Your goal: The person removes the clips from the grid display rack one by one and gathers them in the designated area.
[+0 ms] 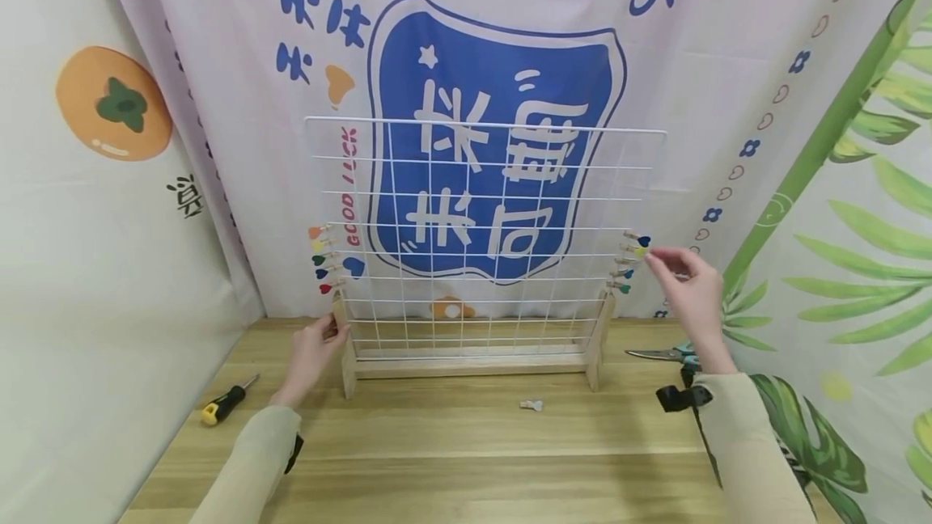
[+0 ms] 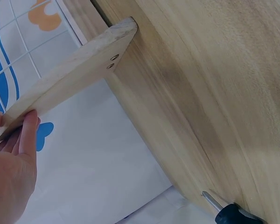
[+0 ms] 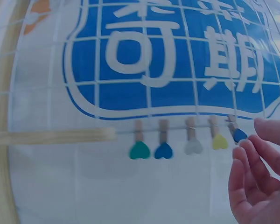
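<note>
A white wire grid rack (image 1: 466, 227) stands upright in a wooden base. My left hand (image 1: 313, 354) pinches the top of its left wooden upright (image 2: 70, 74) between thumb and fingers. Near the right edge my right hand (image 1: 688, 289) has its fingertips beside the heart clips. In the right wrist view, the thumb and fingers (image 3: 259, 163) are slightly apart, by the dark blue heart clothespin (image 3: 240, 135). Along that edge hang a yellow clothespin (image 3: 219, 141), a white one (image 3: 193, 145), a blue one (image 3: 164, 149) and a teal one (image 3: 140, 149).
Several heart clothespins, including a red one (image 1: 325, 288), line the grid's left edge. A loose clothespin (image 1: 531, 405) lies on the wooden table (image 1: 451, 459). At the left is a screwdriver (image 1: 226, 405); at the right, pliers or snips (image 1: 666, 355). Printed curtains (image 1: 495, 47) hang behind.
</note>
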`<state>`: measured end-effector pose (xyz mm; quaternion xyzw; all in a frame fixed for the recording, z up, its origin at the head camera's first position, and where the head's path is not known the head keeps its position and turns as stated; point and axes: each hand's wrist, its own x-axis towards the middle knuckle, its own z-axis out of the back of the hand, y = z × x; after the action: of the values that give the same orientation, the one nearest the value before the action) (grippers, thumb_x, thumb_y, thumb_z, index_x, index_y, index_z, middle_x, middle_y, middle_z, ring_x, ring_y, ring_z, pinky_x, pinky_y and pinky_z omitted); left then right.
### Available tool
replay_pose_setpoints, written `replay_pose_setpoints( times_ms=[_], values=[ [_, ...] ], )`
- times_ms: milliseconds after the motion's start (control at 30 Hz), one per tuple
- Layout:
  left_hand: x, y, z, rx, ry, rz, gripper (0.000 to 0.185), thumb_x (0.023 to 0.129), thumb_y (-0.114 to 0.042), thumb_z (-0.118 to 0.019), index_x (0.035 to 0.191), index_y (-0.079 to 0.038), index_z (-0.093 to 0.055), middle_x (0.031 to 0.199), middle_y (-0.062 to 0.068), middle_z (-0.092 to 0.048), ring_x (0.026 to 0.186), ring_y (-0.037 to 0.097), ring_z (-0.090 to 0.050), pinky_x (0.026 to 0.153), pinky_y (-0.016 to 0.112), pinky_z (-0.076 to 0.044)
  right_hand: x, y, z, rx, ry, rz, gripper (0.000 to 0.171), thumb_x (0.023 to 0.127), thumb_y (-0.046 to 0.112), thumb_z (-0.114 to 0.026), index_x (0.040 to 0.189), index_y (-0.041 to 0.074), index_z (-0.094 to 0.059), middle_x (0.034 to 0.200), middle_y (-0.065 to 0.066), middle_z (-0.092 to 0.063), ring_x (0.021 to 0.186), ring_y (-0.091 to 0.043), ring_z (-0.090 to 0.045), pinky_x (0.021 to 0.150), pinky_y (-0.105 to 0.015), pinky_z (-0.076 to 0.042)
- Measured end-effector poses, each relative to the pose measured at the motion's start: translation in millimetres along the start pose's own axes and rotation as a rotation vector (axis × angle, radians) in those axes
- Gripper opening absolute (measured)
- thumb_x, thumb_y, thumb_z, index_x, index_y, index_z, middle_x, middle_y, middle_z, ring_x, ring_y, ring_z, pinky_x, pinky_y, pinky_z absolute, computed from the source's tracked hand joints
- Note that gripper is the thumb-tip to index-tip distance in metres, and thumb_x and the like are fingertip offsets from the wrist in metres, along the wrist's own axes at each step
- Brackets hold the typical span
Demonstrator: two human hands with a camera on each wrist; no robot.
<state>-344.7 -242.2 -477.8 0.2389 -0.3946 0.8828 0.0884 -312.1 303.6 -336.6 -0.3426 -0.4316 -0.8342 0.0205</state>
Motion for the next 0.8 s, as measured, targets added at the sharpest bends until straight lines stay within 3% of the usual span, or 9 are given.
replay_pose_setpoints(
  times_ms=[100, 300, 433, 800],
  values=[
    [0.3, 0.0, -0.3, 0.009, -0.008, 0.002, 0.022, 0.095, -0.006, -0.063, 0.107, 0.012, -0.065, 0.107, 0.034, -0.069, 0.097, 0.045, -0.071, 0.080, 0.049, -0.060, 11.9, 7.2, 5.6, -0.019, -0.029, -0.035, 0.039, 0.095, 0.038, -0.065, 0.117, 0.007, -0.068, 0.093, 0.025, -0.060, 0.083, 0.010, -0.054, 0.067, -0.004, -0.046],
    [-0.1, 0.7, -1.0, 0.029, -0.027, -0.011, 0.020, 0.094, -0.006, -0.063, 0.104, 0.011, -0.066, 0.105, 0.034, -0.070, 0.095, 0.045, -0.071, 0.078, 0.049, -0.061, 25.6, 7.7, 4.3, -0.089, 0.076, -0.015, 0.040, 0.098, 0.037, -0.061, 0.119, 0.004, -0.067, 0.104, -0.002, -0.066, 0.081, 0.010, -0.051, 0.066, -0.004, -0.044],
    [-0.2, 0.0, -1.0, 0.028, -0.011, -0.001, 0.019, 0.095, -0.006, -0.063, 0.104, 0.011, -0.065, 0.107, 0.034, -0.069, 0.096, 0.045, -0.071, 0.080, 0.049, -0.060, 27.7, 6.2, 1.2, -0.109, 0.073, -0.008, 0.035, 0.099, 0.031, -0.061, 0.115, 0.001, -0.068, 0.103, -0.013, -0.068, 0.077, 0.010, -0.049, 0.065, -0.004, -0.042],
    [0.2, -1.1, -1.6, 0.021, -0.010, 0.011, 0.018, 0.094, -0.005, -0.063, 0.103, 0.011, -0.065, 0.106, 0.034, -0.070, 0.097, 0.044, -0.072, 0.081, 0.049, -0.060, 28.6, 7.5, -0.8, -0.094, 0.022, -0.011, 0.031, 0.097, 0.027, -0.063, 0.110, 0.000, -0.070, 0.103, -0.019, -0.070, 0.072, 0.011, -0.049, 0.062, -0.003, -0.042]
  ],
)
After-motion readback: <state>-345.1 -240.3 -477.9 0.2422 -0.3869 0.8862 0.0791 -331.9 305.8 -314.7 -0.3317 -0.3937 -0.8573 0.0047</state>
